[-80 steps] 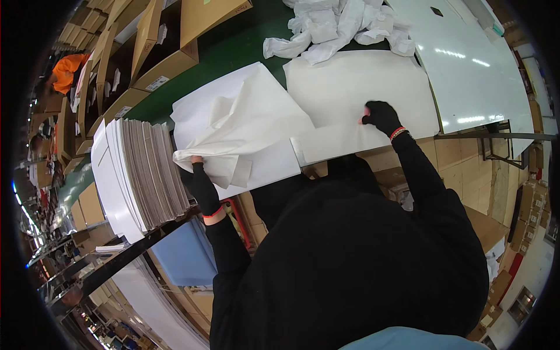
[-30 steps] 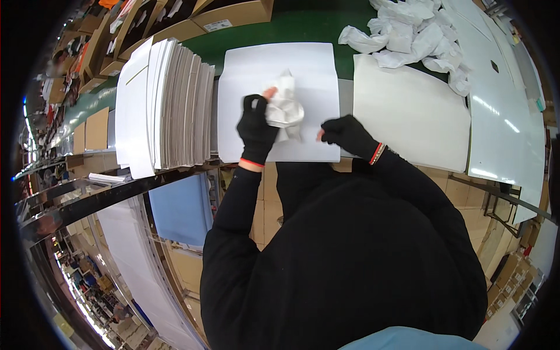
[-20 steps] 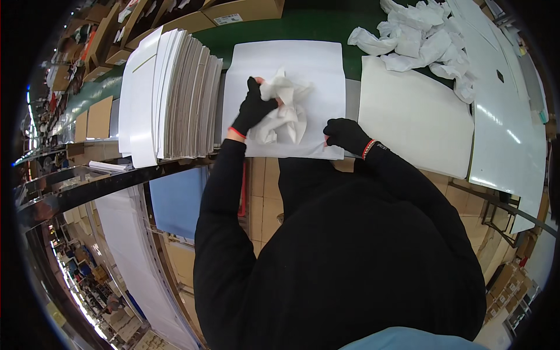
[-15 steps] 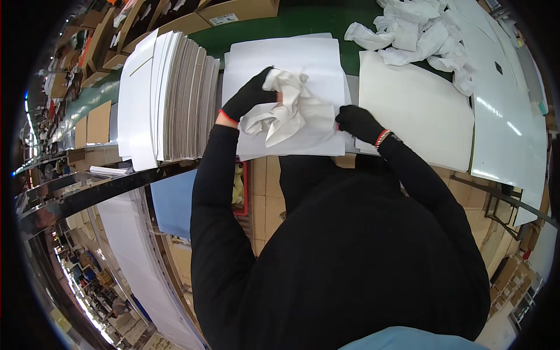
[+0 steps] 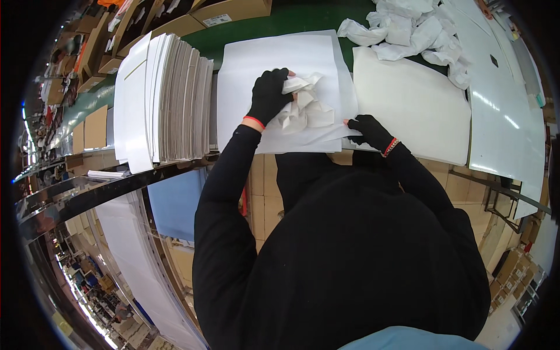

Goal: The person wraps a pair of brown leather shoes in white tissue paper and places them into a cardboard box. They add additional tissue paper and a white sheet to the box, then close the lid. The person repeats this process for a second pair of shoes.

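Note:
My left hand (image 5: 271,93), in a black glove with bare fingertips, is closed on a crumpled white wad (image 5: 309,108); whether it is cloth or thin paper I cannot tell. It presses the wad onto the top of a flat stack of white sheets (image 5: 248,55). In a similar glove, my right hand (image 5: 372,133) pinches the near right corner of the top white sheet (image 5: 341,133), which is drawn out past the sheets under it. Part of that sheet is hidden by the wad and my left hand.
Left of the sheets stands a thick row of boards (image 5: 181,99) with white faces. On the right lie large off-white sheets (image 5: 414,108), with a heap of crumpled white paper (image 5: 408,32) behind them. Cardboard boxes (image 5: 233,11) line the back of the green table (image 5: 303,16).
My left hand and the wad have shifted to the right, and the wad is pressed flatter. My right hand has moved slightly right, with the top sheet's corner pulled out to the right.

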Action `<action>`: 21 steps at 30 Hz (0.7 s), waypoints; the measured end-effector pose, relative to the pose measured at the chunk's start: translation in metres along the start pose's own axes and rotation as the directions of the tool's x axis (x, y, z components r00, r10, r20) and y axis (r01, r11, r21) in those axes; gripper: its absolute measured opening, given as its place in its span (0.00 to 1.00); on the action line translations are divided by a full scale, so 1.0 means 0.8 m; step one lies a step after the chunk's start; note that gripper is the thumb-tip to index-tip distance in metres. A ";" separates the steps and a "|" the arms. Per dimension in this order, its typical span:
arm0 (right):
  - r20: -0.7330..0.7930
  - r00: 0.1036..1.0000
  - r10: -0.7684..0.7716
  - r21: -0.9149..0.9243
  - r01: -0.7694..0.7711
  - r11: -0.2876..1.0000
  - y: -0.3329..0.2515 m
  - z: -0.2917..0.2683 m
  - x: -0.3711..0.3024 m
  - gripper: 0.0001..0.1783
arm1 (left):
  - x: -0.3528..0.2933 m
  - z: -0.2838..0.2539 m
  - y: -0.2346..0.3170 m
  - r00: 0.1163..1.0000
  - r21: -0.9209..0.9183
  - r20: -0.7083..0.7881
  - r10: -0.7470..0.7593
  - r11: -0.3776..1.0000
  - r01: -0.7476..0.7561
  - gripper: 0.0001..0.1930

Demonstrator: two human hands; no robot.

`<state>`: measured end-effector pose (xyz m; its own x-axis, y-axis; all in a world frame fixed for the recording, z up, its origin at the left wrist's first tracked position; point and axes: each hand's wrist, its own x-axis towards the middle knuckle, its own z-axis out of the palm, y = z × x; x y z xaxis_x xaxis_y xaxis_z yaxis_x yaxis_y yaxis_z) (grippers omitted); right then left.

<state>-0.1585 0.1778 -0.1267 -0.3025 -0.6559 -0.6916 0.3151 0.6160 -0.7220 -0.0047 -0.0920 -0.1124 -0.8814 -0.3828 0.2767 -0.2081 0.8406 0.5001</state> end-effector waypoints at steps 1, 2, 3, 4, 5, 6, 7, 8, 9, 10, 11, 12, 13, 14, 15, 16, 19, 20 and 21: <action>0.021 1.000 -0.005 0.006 0.004 1.000 -0.002 -0.001 -0.001 0.24 | -0.001 0.002 0.000 1.000 0.087 -0.014 0.006 0.996 -0.005 0.25; 0.042 0.999 -0.009 0.012 0.009 1.000 -0.003 -0.003 -0.004 0.23 | -0.001 0.005 0.000 1.000 0.174 -0.027 0.013 0.985 -0.008 0.25; 0.053 0.999 -0.009 0.025 0.008 1.000 -0.003 -0.005 -0.010 0.23 | -0.003 0.005 0.012 0.995 0.284 -0.060 0.077 0.957 -0.057 0.26; 0.086 0.986 -0.146 -0.040 0.149 0.988 0.006 -0.009 -0.006 0.22 | -0.003 0.005 0.022 0.985 0.284 -0.097 0.145 0.952 -0.113 0.20; 0.127 0.953 -0.276 -0.100 0.289 0.952 0.019 -0.014 0.003 0.21 | -0.007 0.016 0.020 0.988 0.324 -0.047 0.147 0.938 -0.124 0.18; 0.152 0.918 -0.365 -0.196 0.390 0.899 0.023 -0.017 0.003 0.20 | -0.019 0.029 0.017 0.991 0.364 -0.003 0.134 0.923 -0.123 0.16; 0.169 0.876 -0.451 -0.284 0.481 0.829 0.027 -0.020 0.002 0.20 | -0.025 0.035 0.021 0.989 0.344 -0.006 0.150 0.929 -0.139 0.15; 0.161 0.846 -0.509 -0.404 0.527 0.748 0.032 -0.023 -0.001 0.19 | -0.032 0.041 0.026 0.996 0.299 0.035 0.079 0.950 -0.086 0.16; 0.117 0.878 -0.465 -0.295 0.478 0.827 0.028 -0.021 -0.005 0.19 | -0.039 0.041 0.034 0.998 0.223 -0.012 0.064 0.973 -0.060 0.17; 0.074 0.906 -0.417 -0.180 0.423 0.888 0.019 -0.015 -0.012 0.20 | -0.047 0.041 0.042 0.997 0.142 -0.057 0.045 0.989 -0.037 0.19; 0.058 0.972 -0.230 0.191 0.215 0.958 0.007 -0.010 -0.018 0.20 | -0.054 0.041 0.048 0.997 0.162 0.045 -0.058 0.986 0.050 0.21; 0.117 0.992 -0.040 0.530 -0.029 0.847 -0.002 -0.005 -0.023 0.20 | -0.068 0.042 0.051 1.000 0.073 0.008 0.012 0.997 -0.012 0.30; 0.252 0.965 0.075 0.534 -0.204 0.820 0.006 -0.018 -0.006 0.21 | -0.074 0.035 0.065 0.999 0.035 0.014 0.040 0.999 -0.040 0.36; 0.299 0.952 0.064 0.514 -0.217 0.830 0.021 -0.026 0.002 0.21 | -0.080 0.029 0.081 0.997 -0.004 0.019 0.068 0.998 -0.068 0.41; 0.355 0.933 0.054 0.482 -0.232 0.845 0.021 -0.024 0.005 0.21 | -0.091 0.025 0.088 0.994 0.003 0.036 0.103 0.995 -0.104 0.49; 0.409 0.912 0.047 0.449 -0.245 0.859 0.022 -0.023 0.007 0.21 | -0.096 0.025 0.089 0.994 0.005 0.036 0.107 0.994 -0.107 0.49; 0.354 0.935 -0.032 0.584 -0.195 0.788 0.023 -0.013 0.008 0.16 | -0.105 0.029 0.087 0.992 0.001 0.020 0.124 0.992 -0.124 0.50; 0.349 0.935 -0.058 0.640 -0.193 0.744 0.022 -0.012 0.007 0.15 | -0.103 0.029 0.085 0.991 -0.002 0.007 0.134 0.991 -0.134 0.49; 0.406 0.907 -0.108 0.665 -0.212 0.716 0.025 -0.013 0.011 0.14 | -0.100 0.029 0.083 0.989 -0.006 -0.010 0.146 0.989 -0.146 0.49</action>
<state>-0.1641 0.1893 -0.1474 0.0567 -0.8390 -0.5412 0.8882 0.2900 -0.3564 0.0420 0.0036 -0.1206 -0.8982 -0.2598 0.3547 -0.0746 0.8851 0.4593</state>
